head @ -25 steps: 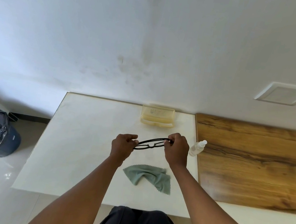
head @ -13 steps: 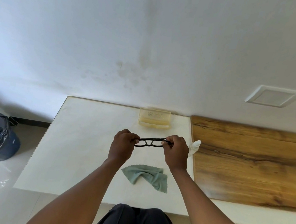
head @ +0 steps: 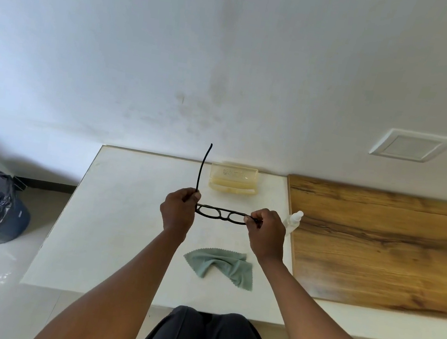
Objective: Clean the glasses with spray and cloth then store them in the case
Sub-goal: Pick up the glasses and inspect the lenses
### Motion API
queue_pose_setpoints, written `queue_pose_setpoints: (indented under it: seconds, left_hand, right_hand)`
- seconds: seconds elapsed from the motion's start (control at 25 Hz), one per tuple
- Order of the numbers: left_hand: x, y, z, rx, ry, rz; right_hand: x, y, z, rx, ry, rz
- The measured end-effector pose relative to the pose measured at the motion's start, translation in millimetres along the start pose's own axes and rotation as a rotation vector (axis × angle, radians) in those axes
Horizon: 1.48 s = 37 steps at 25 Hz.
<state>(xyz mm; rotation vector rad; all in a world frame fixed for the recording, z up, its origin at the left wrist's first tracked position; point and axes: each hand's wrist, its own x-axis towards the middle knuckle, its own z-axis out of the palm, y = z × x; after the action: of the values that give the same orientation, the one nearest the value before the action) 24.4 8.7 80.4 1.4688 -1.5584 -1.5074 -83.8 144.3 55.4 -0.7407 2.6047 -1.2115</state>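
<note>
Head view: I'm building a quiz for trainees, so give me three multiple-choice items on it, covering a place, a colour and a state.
1. Where does the case lie?
A. on the floor
B. at the table's far edge
C. on the person's lap
2. The cloth is
A. red
B. yellow
C. green
3. The glasses are
A. held by both hands
B. inside the case
C. lying on the cloth

B: it sits by the wall. C: pale green fabric. A: left hand and right hand each pinch an end.
</note>
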Motion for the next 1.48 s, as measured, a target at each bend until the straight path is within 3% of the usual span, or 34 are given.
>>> queue_pose_setpoints:
  seconds: [0.28, 0.72, 0.84, 0.96, 1.12, 1.48]
  left_hand:
    - [-1.3, -5.3, -4.0, -0.1, -0.071, -0.007]
    - [-5.4, -5.3, -4.1, -0.158, -0.071, 0.02]
    - [-5.5, -4.5, -4.7, -0.182, -0.062, -0.012]
    - [-4.3, -6.8, -8.7, -0.193, -0.047, -0.041]
    - [-0.7, -13.2, -14.9, -0.19, -0.069, -0.068]
    - [-5.9, 6.4, -18.9, -0.381, -0.369, -0.063]
  right_hand:
    - [2.2, -3.2, -1.4, -0.079, -0.083, -0.056]
    - [-0.6, -14.0, 4.4, -0.225, 0.06, -0.301]
    - [4.1, -22.4, 5.4, -0.175, 0.118, -0.201]
    - [13.3, -32.2, 3.4, 0.002, 0.201, 0.036]
    - [18.8, -34.8, -3.2, 0.258, 0.137, 0.249]
    - [42.5, -35.9, -25.5, 0.582, 0.081, 0.551]
